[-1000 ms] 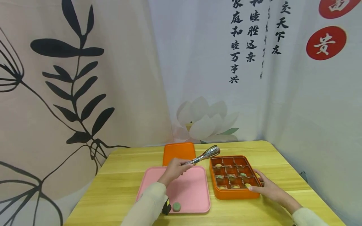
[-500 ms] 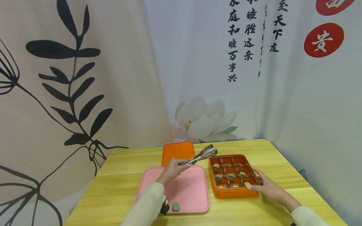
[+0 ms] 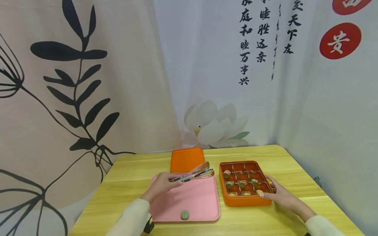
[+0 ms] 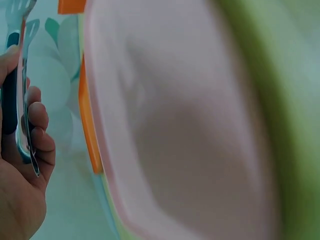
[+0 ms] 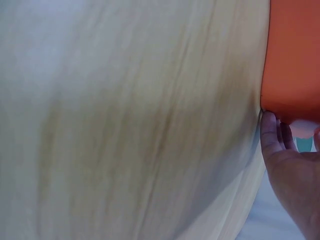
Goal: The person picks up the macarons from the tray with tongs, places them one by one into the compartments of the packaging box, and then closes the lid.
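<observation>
My left hand (image 3: 161, 186) holds a pair of metal tongs (image 3: 193, 176) above the pink tray (image 3: 200, 201). The tongs' two ends point right, spread slightly apart with nothing visible between them. In the left wrist view, the fingers curl round the tongs' dark grip (image 4: 10, 95). A small round green piece (image 3: 184, 215) lies near the tray's front edge. To the right stands an orange box (image 3: 248, 201) divided into compartments, several with small coloured pieces inside. My right hand (image 3: 282, 197) grips its right side, thumb at the front corner of the rim and fingers along the wall.
An orange lid (image 3: 186, 159) lies behind the tray, near the back edge of the wooden table (image 3: 124, 190). A printed curtain (image 3: 141, 82) hangs right behind the table and along its right side. A black strap (image 3: 149, 225) shows by the left sleeve.
My left hand has drawn the tongs left and toward me, from beside the box to over the tray. The tongs' ends have spread apart. My right hand stays on the box.
</observation>
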Demonstrator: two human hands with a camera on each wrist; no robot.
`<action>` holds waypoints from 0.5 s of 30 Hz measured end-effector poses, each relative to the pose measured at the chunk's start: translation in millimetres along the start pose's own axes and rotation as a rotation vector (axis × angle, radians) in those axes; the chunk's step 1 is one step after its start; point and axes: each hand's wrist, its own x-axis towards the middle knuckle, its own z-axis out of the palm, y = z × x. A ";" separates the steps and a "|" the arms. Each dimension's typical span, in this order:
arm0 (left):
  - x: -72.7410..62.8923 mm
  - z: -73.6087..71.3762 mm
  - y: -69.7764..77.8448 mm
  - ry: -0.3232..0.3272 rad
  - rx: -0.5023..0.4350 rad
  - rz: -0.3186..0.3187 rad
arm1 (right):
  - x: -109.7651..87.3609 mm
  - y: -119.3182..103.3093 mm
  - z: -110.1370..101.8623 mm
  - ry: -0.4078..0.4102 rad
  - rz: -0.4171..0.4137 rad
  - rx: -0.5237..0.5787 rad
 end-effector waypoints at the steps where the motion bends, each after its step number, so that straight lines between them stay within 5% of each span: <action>1: -6.8 -5.6 -4.6 -0.011 0.006 -0.006 | 0.5 0.3 0.1 -0.002 -0.002 -0.001; 8: -58.1 -38.3 -28.2 -0.077 0.028 -0.014 | -0.1 -1.6 -1.4 -0.013 0.010 -0.009; 15: -102.6 -52.8 -43.5 -0.124 -0.046 -0.058 | -0.3 -3.0 -2.2 -0.024 0.027 -0.022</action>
